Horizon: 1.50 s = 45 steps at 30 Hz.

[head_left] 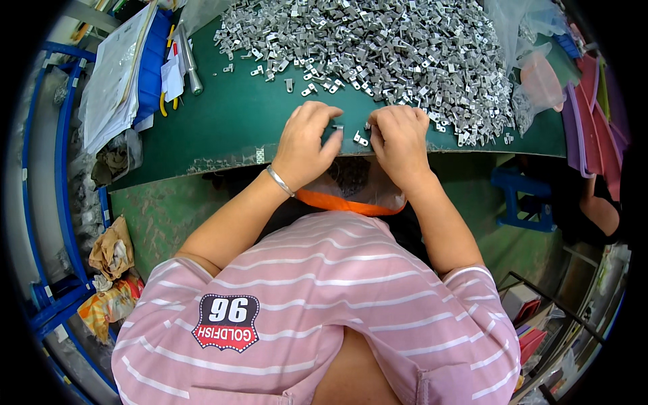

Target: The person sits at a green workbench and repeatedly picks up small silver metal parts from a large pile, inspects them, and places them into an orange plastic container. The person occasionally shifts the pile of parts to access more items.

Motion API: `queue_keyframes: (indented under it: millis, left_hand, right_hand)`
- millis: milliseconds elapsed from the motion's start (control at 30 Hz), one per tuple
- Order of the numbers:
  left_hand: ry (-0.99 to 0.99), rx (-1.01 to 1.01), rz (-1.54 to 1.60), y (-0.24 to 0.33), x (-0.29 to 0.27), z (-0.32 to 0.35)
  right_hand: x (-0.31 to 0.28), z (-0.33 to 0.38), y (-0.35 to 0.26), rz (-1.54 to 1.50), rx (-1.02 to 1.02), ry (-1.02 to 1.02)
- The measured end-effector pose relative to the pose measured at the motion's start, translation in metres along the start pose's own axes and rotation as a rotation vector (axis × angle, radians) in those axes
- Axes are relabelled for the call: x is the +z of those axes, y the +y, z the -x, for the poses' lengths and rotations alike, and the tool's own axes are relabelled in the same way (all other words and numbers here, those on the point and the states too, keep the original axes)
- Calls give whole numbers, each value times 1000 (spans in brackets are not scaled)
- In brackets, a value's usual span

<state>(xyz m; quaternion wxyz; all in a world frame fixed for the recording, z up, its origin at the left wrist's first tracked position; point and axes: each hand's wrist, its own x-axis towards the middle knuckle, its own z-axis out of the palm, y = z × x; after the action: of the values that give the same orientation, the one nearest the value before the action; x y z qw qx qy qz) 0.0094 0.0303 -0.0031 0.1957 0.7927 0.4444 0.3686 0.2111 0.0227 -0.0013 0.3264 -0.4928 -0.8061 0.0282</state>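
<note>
My left hand (307,142) is over the table's near edge, thumb and forefinger curved and apart. A small silver metal bracket (338,127) shows in the gap between them, near the thumb tip; I cannot tell whether it touches the skin. My right hand (399,140) has its fingers curled together, with a bit of a small metal bracket (368,125) showing at the fingertips. Between the hands, another bent bracket (360,138) with a hole lies on the green tabletop (223,131). Beyond them spreads a large heap of similar brackets (378,47).
Below the table edge, an orange-rimmed clear bag (351,204) holds dark contents. Papers (111,81) and a blue tray (154,64) stand at left, beside yellow-handled pliers (163,103). At right are a pinkish plastic cup (540,79), a blue stool (523,199) and another person's arm (599,210).
</note>
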Motion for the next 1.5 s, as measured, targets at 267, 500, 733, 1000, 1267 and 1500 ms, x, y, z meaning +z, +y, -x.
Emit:
queue_keyframes:
  millis: [267,500,733,1000,1267,1500]
  left_hand:
    - [-124,16,-69,9,6,-2]
    - [-71,75,-71,9,17,-2]
    - [-66,161,-29,-1,7,3]
    - [-90,21,3,6,-1,-2]
    - [-306,108,188,16,-4,14]
    - [105,-291,-441,-33,-3,-48]
  right_hand:
    - [0,24,-12,-126,-22,121]
    - [11,31,-19,-240,94,126]
    - [14,27,-10,-271,-9,119]
    - [7,11,0,-268,-3,123]
    - [-7,41,-6,-513,-67,-51]
    - [6,1,6,-52,226,190]
